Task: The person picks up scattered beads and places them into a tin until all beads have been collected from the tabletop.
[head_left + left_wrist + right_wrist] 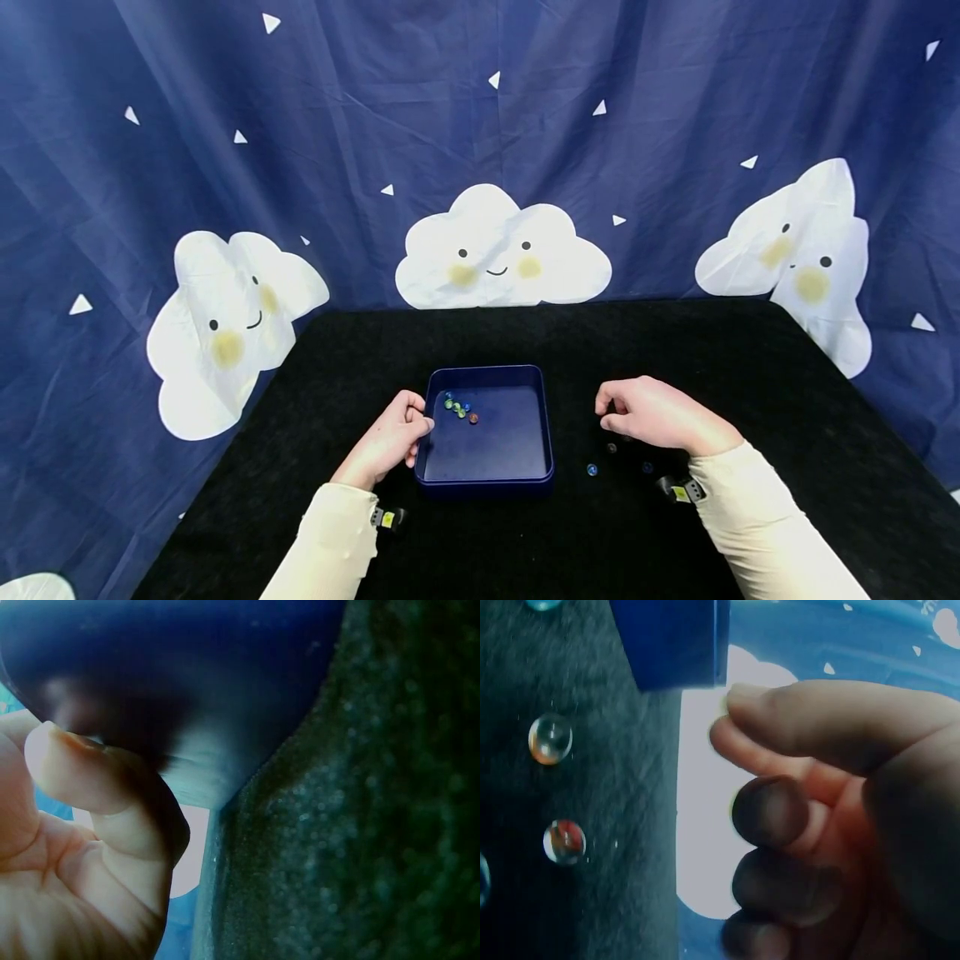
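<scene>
a cloud-print curtain (435, 100) makes it look booth-like.

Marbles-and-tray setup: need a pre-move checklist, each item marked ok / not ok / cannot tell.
1. Tray flat on the black cloth: ok.
2. Left hand holding the tray's left side: ok.
3. Right hand clear of the tray: ok.
4. Something pinched in the right hand: cannot tell; no marble shows, but the fingers could hide one.
5. All visible marbles in the tray: not ok; some are inside, but loose marbles lie on the cloth to its right.
</scene>
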Demonstrator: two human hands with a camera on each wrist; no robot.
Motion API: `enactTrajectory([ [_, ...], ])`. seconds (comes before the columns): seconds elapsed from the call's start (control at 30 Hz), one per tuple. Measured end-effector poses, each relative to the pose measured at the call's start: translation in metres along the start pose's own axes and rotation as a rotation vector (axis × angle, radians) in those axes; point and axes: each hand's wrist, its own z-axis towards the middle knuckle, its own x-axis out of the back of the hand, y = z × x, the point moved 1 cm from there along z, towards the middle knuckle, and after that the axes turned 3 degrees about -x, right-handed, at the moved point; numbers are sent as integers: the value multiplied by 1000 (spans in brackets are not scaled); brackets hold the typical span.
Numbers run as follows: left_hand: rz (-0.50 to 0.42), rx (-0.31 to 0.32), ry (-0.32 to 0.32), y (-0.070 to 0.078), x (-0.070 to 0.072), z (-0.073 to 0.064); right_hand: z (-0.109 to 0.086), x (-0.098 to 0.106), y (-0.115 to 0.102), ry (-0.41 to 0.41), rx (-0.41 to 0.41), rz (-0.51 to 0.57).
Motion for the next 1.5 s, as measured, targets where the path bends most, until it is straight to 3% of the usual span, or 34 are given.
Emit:
enactTrajectory([
  [0.2,-8,-10,5,-1,0,0,-2,-1,9,-87,-62,-48],
  [0.53,-13,-9,-7,0,1,-1,-1,-11,26,-140,-157,-54],
  [0.8,-13,-6,-11,-1,1,1,-1,-12,27,-159,-166,-31],
  [1.07,-12,-3,-6,-2,1,1,1,-7,20,-31,-72,-65],
  [1.33,-16,-5,-10,0,1,0,2,6,0,142,2,-53],
  [1.5,-11,-3,-8,0,1,0,0,10,-13,197,37,-52],
])
